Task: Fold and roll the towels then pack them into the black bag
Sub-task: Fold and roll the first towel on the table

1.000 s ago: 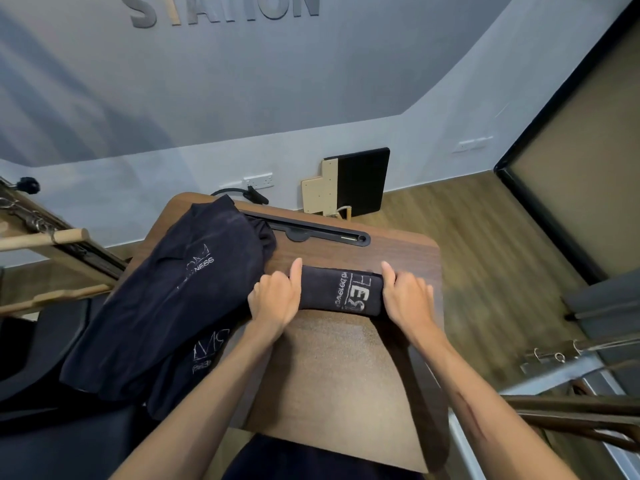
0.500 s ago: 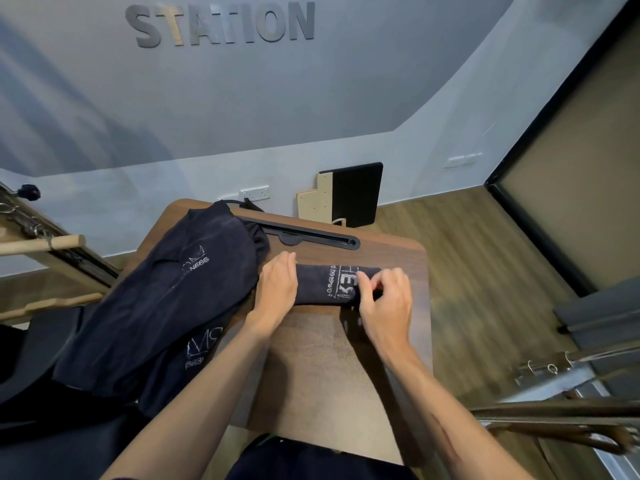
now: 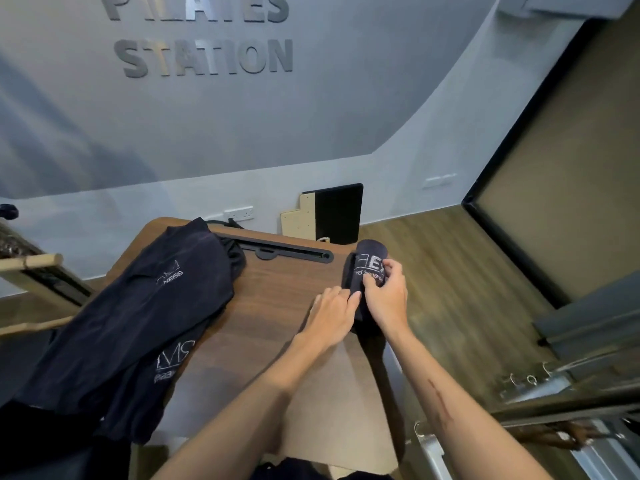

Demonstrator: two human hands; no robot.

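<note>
A rolled dark towel [image 3: 370, 258] with white lettering is lifted at the table's far right corner, its end pointing away from me. My right hand [image 3: 388, 299] grips the roll around its middle. My left hand [image 3: 334, 315] touches the roll's near end with its fingertips. A pile of unrolled dark towels [image 3: 145, 317] with white logos lies spread over the left part of the brown wooden table [image 3: 277, 313]. The black bag does not show clearly in this view.
A black slotted rail [image 3: 287, 251] runs along the table's far edge. A black and beige board [image 3: 329, 216] leans on the wall behind. Wooden and metal exercise frames stand at the left [image 3: 31, 268] and lower right [image 3: 554, 403]. Wood floor lies to the right.
The roll lay crosswise on the table between both hands. Now it is turned lengthwise and moved to the far right corner, gripped by my right hand, with the left following.
</note>
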